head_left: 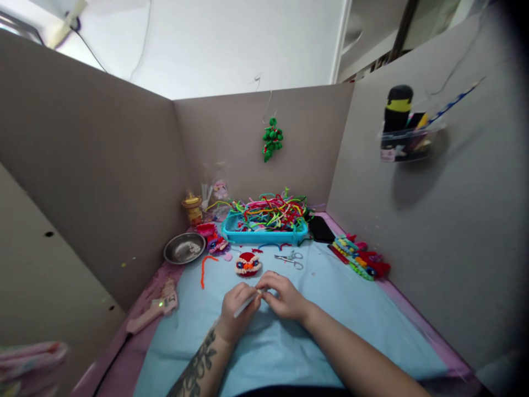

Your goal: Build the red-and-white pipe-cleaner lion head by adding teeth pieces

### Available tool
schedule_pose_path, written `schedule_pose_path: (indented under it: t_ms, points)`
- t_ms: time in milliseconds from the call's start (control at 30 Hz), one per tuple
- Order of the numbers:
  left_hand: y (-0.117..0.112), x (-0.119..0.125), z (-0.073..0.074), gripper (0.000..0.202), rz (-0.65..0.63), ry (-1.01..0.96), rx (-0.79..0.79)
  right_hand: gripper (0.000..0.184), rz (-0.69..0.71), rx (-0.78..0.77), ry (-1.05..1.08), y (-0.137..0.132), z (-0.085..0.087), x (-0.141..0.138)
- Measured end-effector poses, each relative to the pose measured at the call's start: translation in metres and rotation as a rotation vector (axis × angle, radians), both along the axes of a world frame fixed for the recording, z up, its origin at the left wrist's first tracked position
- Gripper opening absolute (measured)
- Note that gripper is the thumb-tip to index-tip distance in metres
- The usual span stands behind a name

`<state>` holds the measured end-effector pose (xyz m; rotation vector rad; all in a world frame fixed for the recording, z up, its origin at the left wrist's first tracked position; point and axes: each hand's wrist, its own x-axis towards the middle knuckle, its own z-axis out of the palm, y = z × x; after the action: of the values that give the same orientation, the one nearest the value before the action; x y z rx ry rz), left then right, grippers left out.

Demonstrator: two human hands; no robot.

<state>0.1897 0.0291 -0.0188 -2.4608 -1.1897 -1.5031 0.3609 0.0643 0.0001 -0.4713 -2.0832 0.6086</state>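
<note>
My left hand (236, 310) and my right hand (284, 296) meet over the light blue mat (330, 331), fingers pinched together on a thin white pipe cleaner (247, 302) that slants down to the left. Just beyond my hands sits a small red fuzzy figure (248, 263) with an orange and white face. Small scissors (290, 259) lie to its right. An orange pipe cleaner (205, 269) lies to the left of the figure.
A turquoise tray (264, 235) heaped with coloured pipe cleaners stands at the back. A metal bowl (184, 247) and a pink glue gun (152, 312) lie at the left. Colourful finished pieces (360, 258) and a black phone (321, 228) sit at the right. Cardboard walls enclose the desk.
</note>
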Motion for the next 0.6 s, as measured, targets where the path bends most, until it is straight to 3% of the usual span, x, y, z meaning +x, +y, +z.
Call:
schedule_pose_path:
  t_ms: [267,600]
  points:
    - [0.0002,-0.0016,0.0005,0.005,-0.005,0.003,-0.012,0.007,-0.032,-0.089,0.029,0.0008,0.0036,0.0002]
    - [0.0022,0.0006,0.0041,0.01,0.0,-0.115,-0.153,0.007,-0.037,-0.067,0.003,0.002,0.0066,0.0003]
